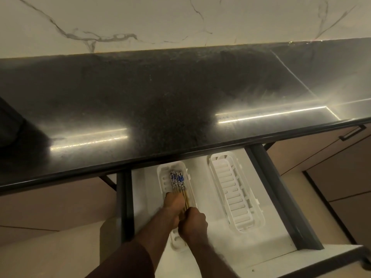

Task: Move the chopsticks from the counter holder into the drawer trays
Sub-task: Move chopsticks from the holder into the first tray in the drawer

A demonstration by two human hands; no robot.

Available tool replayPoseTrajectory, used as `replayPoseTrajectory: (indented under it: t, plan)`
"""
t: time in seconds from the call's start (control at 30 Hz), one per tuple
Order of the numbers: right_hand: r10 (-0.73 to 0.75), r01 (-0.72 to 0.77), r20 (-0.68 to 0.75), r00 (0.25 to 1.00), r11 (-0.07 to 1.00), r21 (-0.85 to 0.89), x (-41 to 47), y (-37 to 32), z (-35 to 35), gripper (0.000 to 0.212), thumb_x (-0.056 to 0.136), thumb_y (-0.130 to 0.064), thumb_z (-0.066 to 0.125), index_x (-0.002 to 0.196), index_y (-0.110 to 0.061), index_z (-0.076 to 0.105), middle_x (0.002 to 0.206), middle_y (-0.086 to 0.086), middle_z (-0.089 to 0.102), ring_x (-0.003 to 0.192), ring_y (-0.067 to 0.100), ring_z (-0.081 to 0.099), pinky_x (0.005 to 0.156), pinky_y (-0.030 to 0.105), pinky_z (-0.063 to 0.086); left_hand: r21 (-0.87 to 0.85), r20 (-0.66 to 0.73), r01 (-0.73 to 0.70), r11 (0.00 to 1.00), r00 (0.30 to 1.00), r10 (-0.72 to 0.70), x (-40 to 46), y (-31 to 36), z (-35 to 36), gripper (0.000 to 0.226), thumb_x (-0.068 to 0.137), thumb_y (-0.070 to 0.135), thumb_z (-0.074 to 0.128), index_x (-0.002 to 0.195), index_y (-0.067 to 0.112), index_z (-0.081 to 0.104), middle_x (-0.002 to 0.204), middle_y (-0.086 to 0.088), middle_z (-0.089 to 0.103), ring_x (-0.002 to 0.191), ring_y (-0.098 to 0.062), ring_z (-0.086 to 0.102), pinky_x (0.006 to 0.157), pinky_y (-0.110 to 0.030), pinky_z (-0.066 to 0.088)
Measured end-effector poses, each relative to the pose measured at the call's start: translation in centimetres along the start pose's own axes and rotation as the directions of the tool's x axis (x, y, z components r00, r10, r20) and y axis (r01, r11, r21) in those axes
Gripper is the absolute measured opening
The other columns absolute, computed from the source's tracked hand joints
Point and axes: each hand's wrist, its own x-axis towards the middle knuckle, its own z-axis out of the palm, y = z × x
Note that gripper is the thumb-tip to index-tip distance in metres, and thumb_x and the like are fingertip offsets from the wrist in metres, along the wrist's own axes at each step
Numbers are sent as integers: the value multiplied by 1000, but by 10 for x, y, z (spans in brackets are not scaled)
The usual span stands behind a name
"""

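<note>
My right hand (193, 219) pinches the chopsticks (179, 185) beside my flat-pressing left hand (173, 203), settling them into the left tray (163, 175); next, letting go cleanly.

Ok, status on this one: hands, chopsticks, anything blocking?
Left hand flat on chopsticks in left tray. Right hand gripping their near ends. Right tray empty. Nothing blocking.

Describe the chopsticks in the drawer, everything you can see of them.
The chopsticks are a small bundle of tan, wood-like sticks whose far ends carry a blue and white pattern. They lie lengthwise in the left tray, a white slotted plastic one, patterned ends toward the counter. The left hand rests on their middle, and the right hand grips their near ends, which are hidden.
</note>
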Motion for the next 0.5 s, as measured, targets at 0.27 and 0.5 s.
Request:
replayPoseTrajectory:
  t: [0.27, 0.5]
  plan:
    - [-87, 87, -49, 995, 996, -2, -3, -1, -4, 26, 94, -15, 57, 119, -11, 62, 115, 6, 68, 102, 24, 67, 82, 26, 52, 113, -53, -65, 991, 996, 72, -1, 1, 2, 33, 102, 25, 35, 115, 11, 62, 107, -12, 66, 97, -26, 64, 91, -42, 55]
    - [-106, 105, -26, 994, 994, -15, -5, -1, -4, 26, 92, -16, 57, 116, -11, 64, 113, 7, 69, 102, 25, 67, 81, 28, 52, 115, -57, -77, 990, 995, 84, 1, -3, 1, 39, 104, 24, 30, 111, 6, 64, 104, -15, 68, 96, -28, 64, 78, -35, 54]
